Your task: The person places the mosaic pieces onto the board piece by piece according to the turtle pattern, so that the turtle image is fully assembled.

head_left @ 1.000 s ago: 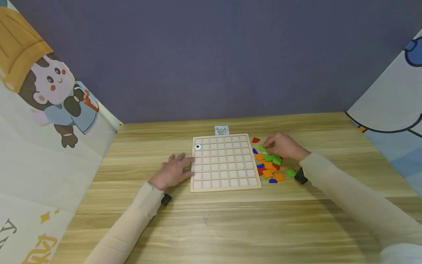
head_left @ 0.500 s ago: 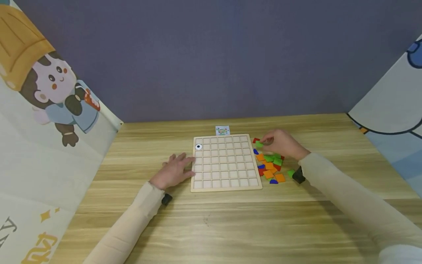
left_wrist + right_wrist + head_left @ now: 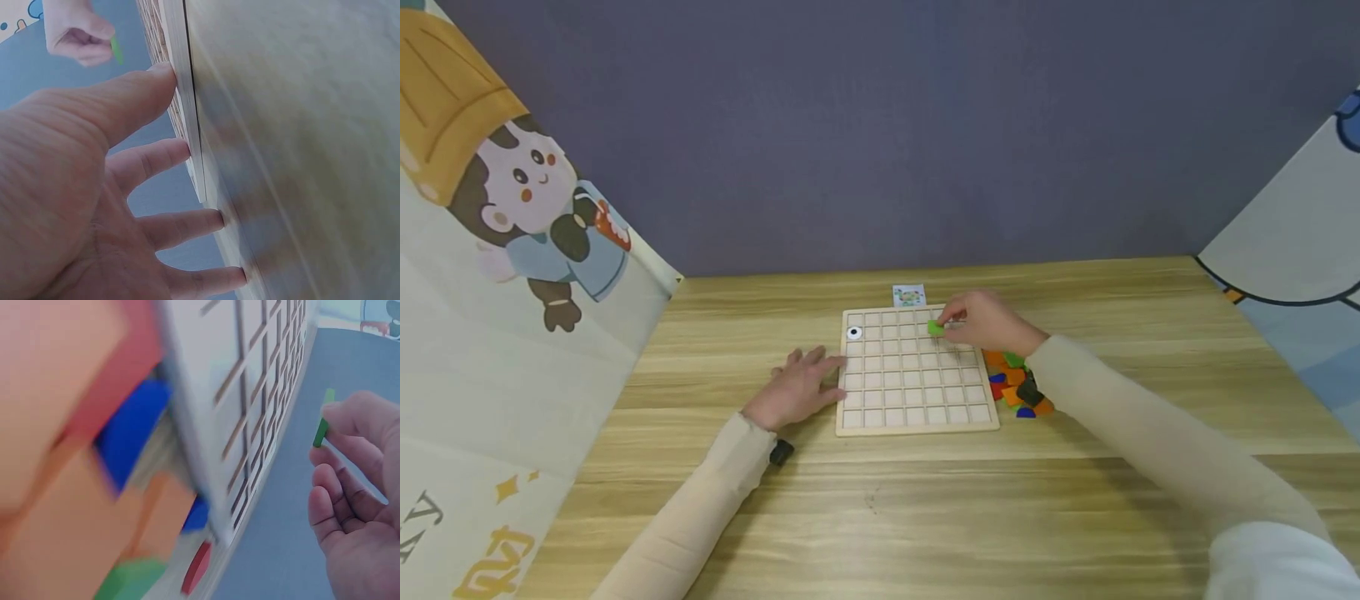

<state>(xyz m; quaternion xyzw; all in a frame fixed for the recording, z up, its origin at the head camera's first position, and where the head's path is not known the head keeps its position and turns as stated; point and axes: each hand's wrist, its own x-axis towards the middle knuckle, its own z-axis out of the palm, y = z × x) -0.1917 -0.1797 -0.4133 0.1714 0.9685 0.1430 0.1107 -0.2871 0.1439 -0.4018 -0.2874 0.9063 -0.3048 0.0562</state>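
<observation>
A light wooden grid board (image 3: 917, 431) lies on the table, its square cells framed by thin raised strips. One round white piece with a black dot (image 3: 853, 332) sits in a cell of its left column. Over the board's upper right part, my right hand (image 3: 988, 323) pinches a green tile (image 3: 935, 328) between thumb and fingers. The right wrist view shows that green tile (image 3: 324, 419) edge-on, held above the grid. My left hand (image 3: 795, 388) is at the board's left edge with fingers spread; its thumb and index fingertip touch the rim in the left wrist view.
Orange, green, red and blue tiles (image 3: 1013, 377) lie in a loose pile right of the board, partly hidden by my right sleeve. A small printed card (image 3: 909, 295) rests behind the board's far edge. A dark panel (image 3: 925, 133) stands behind the table (image 3: 880, 517).
My right hand has moved left from the tile pile to over the board, carrying the green tile. The left hand has stayed at the board's left edge.
</observation>
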